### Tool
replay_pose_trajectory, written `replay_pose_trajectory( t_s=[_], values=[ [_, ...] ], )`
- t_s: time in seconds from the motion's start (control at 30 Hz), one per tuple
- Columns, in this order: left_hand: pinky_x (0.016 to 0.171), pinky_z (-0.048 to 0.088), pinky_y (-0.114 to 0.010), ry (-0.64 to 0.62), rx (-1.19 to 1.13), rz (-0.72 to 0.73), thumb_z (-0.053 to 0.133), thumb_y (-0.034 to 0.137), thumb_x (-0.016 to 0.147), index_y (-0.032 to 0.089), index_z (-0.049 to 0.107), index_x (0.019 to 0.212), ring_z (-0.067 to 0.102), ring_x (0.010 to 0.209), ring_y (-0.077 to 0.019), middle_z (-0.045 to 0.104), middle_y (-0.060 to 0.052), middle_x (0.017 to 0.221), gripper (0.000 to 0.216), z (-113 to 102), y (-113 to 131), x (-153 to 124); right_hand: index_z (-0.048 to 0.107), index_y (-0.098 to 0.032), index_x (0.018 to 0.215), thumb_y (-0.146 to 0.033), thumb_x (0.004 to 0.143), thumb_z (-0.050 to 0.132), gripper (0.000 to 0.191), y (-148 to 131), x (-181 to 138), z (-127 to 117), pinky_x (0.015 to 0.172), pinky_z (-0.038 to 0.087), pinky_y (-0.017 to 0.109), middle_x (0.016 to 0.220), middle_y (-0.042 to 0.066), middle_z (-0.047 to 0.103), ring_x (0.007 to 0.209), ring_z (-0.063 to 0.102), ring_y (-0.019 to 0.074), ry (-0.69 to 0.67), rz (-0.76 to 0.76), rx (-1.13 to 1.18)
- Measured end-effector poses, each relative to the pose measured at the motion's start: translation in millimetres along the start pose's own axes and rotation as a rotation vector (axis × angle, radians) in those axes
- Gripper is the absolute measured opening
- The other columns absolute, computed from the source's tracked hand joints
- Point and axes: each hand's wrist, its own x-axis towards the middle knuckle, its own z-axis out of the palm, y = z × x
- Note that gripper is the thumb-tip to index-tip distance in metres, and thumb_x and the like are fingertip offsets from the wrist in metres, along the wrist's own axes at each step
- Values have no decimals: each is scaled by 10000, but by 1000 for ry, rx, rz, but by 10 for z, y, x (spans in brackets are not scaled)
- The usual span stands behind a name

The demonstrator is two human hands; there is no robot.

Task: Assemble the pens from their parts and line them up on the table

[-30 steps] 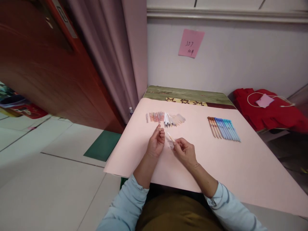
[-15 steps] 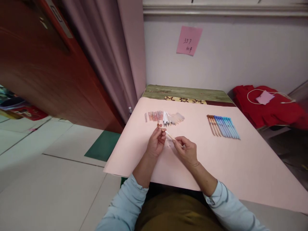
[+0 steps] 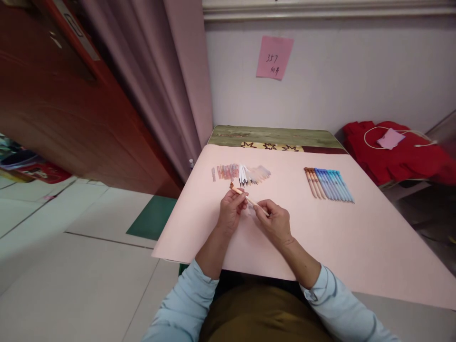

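Pinched in my left hand is the upper barrel of a pen, orange-beige with a brown figure at its top. My right hand grips the paler lower barrel of the pen. Both parts lie in one slanting line between my hands, and my fingers partly cover where they meet. Just beyond my left hand lie white pen refills with dark tips. Left of them is a row of patterned, pinkish barrels; to their right are pale translucent barrels.
A row of pens, brown then blue, lies on the right of the pink-covered table. Red cloth with a white cord sits beyond the right edge. A curtain and wooden door stand to the left.
The upper barrel has turned from pointing partly toward me to lying in line with the lower barrel, and the two parts have come together. My view has shifted slightly.
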Motion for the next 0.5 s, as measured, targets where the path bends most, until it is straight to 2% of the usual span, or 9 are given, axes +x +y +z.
replay_pose_trajectory(
  t_s=[0.3, 0.5],
  values=[
    [529, 417, -162, -31, -122, -137, 802, 218, 711, 109, 685, 912, 568, 620, -55, 655, -26, 823, 257, -43, 1, 3, 672, -211, 768, -379, 844, 605, 197, -27, -4, -18, 563, 381, 222, 566, -27, 568, 535, 495, 121, 23, -47, 46],
    [520, 413, -168, -26, -70, -130, 804, 251, 713, 102, 700, 903, 563, 603, -57, 654, -31, 804, 263, -14, 5, -13, 659, -210, 752, -379, 848, 602, 203, -18, -4, -18, 546, 370, 216, 546, -35, 539, 519, 478, 115, 17, -56, 45]
  ],
)
